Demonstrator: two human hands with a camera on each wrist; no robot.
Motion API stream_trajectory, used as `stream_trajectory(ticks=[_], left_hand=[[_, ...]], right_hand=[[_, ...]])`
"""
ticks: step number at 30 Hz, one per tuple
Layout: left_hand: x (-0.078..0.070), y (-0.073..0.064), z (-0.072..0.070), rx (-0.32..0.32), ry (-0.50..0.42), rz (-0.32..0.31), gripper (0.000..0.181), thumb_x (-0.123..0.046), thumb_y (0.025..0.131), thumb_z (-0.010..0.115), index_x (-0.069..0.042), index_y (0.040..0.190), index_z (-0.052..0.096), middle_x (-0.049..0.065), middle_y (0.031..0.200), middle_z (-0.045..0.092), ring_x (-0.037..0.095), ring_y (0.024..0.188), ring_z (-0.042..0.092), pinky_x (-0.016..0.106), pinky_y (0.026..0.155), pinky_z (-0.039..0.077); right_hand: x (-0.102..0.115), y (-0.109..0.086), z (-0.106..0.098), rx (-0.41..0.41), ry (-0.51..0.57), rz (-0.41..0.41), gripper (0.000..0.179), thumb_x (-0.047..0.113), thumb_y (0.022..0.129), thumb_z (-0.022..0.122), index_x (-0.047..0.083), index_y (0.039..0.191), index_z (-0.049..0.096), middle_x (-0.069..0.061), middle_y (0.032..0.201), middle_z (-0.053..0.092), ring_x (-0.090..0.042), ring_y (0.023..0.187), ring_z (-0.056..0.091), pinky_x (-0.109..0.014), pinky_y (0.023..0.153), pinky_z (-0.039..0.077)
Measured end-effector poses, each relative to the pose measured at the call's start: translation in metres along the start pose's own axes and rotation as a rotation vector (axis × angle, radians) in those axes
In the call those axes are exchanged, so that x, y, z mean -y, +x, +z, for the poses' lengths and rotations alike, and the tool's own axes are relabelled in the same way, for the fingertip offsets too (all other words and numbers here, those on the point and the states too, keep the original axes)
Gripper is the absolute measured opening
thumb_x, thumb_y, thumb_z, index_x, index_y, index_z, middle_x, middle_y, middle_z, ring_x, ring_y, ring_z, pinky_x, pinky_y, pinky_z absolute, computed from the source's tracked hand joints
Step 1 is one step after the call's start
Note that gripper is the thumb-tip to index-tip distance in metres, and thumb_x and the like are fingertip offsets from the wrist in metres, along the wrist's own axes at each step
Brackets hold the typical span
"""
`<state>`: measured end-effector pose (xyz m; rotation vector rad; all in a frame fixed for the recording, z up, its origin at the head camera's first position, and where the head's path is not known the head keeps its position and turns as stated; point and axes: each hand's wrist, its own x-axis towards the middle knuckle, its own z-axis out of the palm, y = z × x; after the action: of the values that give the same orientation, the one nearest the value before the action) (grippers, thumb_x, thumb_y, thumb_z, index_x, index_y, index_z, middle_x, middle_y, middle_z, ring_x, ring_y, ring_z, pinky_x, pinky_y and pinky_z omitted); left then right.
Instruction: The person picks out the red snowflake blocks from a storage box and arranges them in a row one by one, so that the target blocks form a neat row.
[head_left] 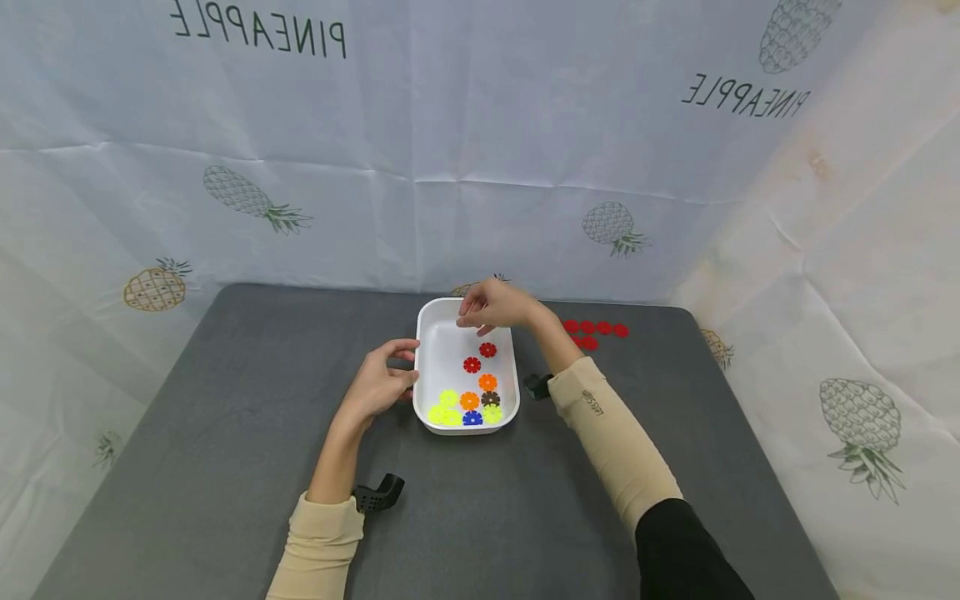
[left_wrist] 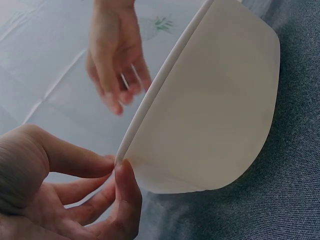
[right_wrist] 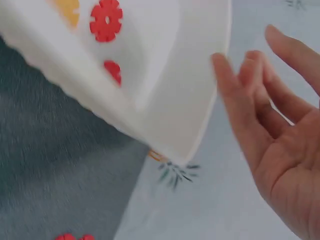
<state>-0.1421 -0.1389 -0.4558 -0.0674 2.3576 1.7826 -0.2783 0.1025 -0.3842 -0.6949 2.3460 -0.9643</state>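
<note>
A white plastic tray (head_left: 467,429) stands on the table. My left hand (head_left: 381,381) is at its left side, and in the left wrist view the thumb and a finger pinch the tray's rim (left_wrist: 165,75). Over the tray's far right part hovers my right hand (head_left: 495,305), its fingers loosely bent. The right wrist view shows nothing between those fingers. Inside the tray lie two red notched discs (head_left: 487,350), orange discs (head_left: 487,382), a dark brown disc (head_left: 491,399), a blue disc (head_left: 472,418) and several yellow discs (head_left: 447,398).
Several more red notched discs (head_left: 604,328) lie on the dark grey table (head_left: 225,433), near its far edge, right of the tray and partly behind the right forearm. A pineapple-printed curtain (head_left: 465,233) hangs behind the table and along its sides.
</note>
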Motion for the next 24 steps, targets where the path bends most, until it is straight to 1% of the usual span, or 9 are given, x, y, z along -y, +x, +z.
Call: stream_trajectory(ticks=[2, 6, 9, 11, 15, 18, 20, 22, 24], left_hand=[[-0.001, 0.0, 0.0, 0.001, -0.002, -0.001, 0.054, -0.001, 0.102, 0.064, -0.005, 0.155, 0.054, 0.022, 0.137, 0.055, 0.034, 0.103, 0.075, 0.043, 0.08, 0.066], [-0.001, 0.001, 0.0, 0.003, -0.005, 0.001, 0.055, -0.001, 0.101, 0.064, -0.004, 0.155, 0.054, 0.022, 0.136, 0.055, 0.031, 0.1, 0.075, 0.042, 0.079, 0.066], [-0.001, 0.001, -0.001, 0.005, -0.006, -0.001, 0.055, -0.001, 0.101, 0.064, -0.004, 0.155, 0.054, 0.022, 0.136, 0.055, 0.029, 0.099, 0.075, 0.042, 0.079, 0.066], [0.0, 0.001, -0.001, 0.003, -0.009, -0.003, 0.054, -0.001, 0.101, 0.064, -0.005, 0.155, 0.054, 0.022, 0.136, 0.055, 0.028, 0.099, 0.075, 0.041, 0.079, 0.066], [0.001, 0.002, 0.0, 0.002, -0.009, -0.003, 0.054, -0.001, 0.101, 0.064, -0.005, 0.154, 0.055, 0.022, 0.136, 0.056, 0.026, 0.097, 0.074, 0.041, 0.08, 0.066], [0.001, 0.002, 0.0, -0.002, -0.006, -0.001, 0.054, -0.001, 0.101, 0.064, -0.004, 0.154, 0.055, 0.021, 0.136, 0.056, 0.027, 0.098, 0.075, 0.041, 0.08, 0.067], [0.001, 0.002, 0.0, -0.005, -0.001, 0.0, 0.054, -0.001, 0.101, 0.064, -0.004, 0.154, 0.055, 0.021, 0.135, 0.056, 0.028, 0.101, 0.076, 0.041, 0.08, 0.067], [0.001, 0.002, 0.0, -0.008, 0.004, 0.002, 0.054, -0.001, 0.101, 0.064, -0.004, 0.154, 0.055, 0.021, 0.135, 0.056, 0.029, 0.103, 0.077, 0.042, 0.081, 0.067], [0.001, 0.002, 0.0, -0.011, 0.008, 0.002, 0.053, -0.001, 0.101, 0.064, -0.005, 0.154, 0.055, 0.021, 0.135, 0.056, 0.029, 0.104, 0.077, 0.042, 0.081, 0.067]], right_hand=[[-0.001, 0.01, 0.005, 0.053, -0.025, 0.058, 0.023, 0.022, 0.101, 0.078, 0.003, 0.113, 0.074, -0.019, 0.107, 0.074, -0.03, 0.089, 0.078, -0.048, 0.092, 0.067], [-0.003, 0.024, 0.014, 0.161, -0.051, 0.215, 0.018, 0.025, 0.1, 0.079, 0.009, 0.109, 0.078, -0.008, 0.099, 0.071, -0.022, 0.09, 0.069, -0.042, 0.093, 0.067], [-0.005, 0.03, 0.021, 0.235, -0.035, 0.329, 0.015, 0.024, 0.099, 0.08, 0.011, 0.108, 0.079, -0.004, 0.094, 0.065, -0.022, 0.09, 0.062, -0.042, 0.096, 0.066], [-0.007, 0.033, 0.024, 0.262, -0.02, 0.376, 0.015, 0.023, 0.099, 0.081, 0.012, 0.108, 0.079, -0.004, 0.092, 0.063, -0.022, 0.088, 0.061, -0.042, 0.097, 0.065], [-0.012, 0.035, 0.03, 0.263, 0.037, 0.402, 0.018, 0.018, 0.096, 0.083, 0.009, 0.111, 0.076, -0.005, 0.091, 0.068, -0.021, 0.084, 0.065, -0.041, 0.096, 0.066], [-0.017, 0.037, 0.034, 0.246, 0.095, 0.396, 0.023, 0.014, 0.094, 0.084, 0.007, 0.114, 0.075, -0.005, 0.094, 0.076, -0.02, 0.082, 0.073, -0.036, 0.094, 0.066], [-0.02, 0.038, 0.037, 0.238, 0.122, 0.39, 0.025, 0.013, 0.093, 0.085, 0.007, 0.114, 0.075, -0.005, 0.095, 0.078, -0.018, 0.082, 0.076, -0.033, 0.092, 0.066], [-0.022, 0.04, 0.04, 0.239, 0.123, 0.38, 0.025, 0.013, 0.092, 0.086, 0.009, 0.114, 0.075, -0.004, 0.096, 0.078, -0.017, 0.082, 0.076, -0.03, 0.09, 0.065], [-0.022, 0.041, 0.044, 0.254, 0.081, 0.365, 0.026, 0.016, 0.09, 0.087, 0.014, 0.114, 0.076, -0.002, 0.096, 0.077, -0.016, 0.084, 0.073, -0.028, 0.087, 0.063]])
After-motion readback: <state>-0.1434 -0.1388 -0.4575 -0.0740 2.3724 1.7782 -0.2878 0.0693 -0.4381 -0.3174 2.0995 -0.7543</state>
